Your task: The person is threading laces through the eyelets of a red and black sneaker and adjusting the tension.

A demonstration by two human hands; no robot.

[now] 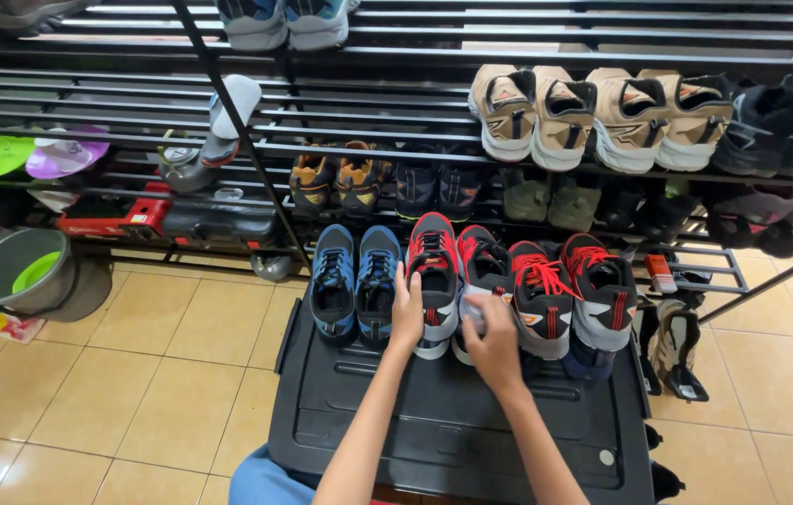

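Three pairs of sneakers stand in a row on a black plastic lid (pixel 453 430): a blue pair (pixel 354 281), a red-and-grey pair in the middle, and a black pair with red laces (pixel 574 290). My left hand (pixel 406 313) grips the heel of the left red-and-grey sneaker (pixel 432 257). My right hand (pixel 492 335) holds the heel of the right red-and-grey sneaker (pixel 483 260). Both forearms reach up from the bottom edge.
A black metal shoe rack (pixel 368 103) behind holds beige sandals (pixel 593 112), dark shoes and brown boots (pixel 336 178). A grey bucket (pixel 18 271) sits on the tiled floor at left, plates (pixel 27 154) above it. A loose sandal (pixel 675 348) lies right of the lid.
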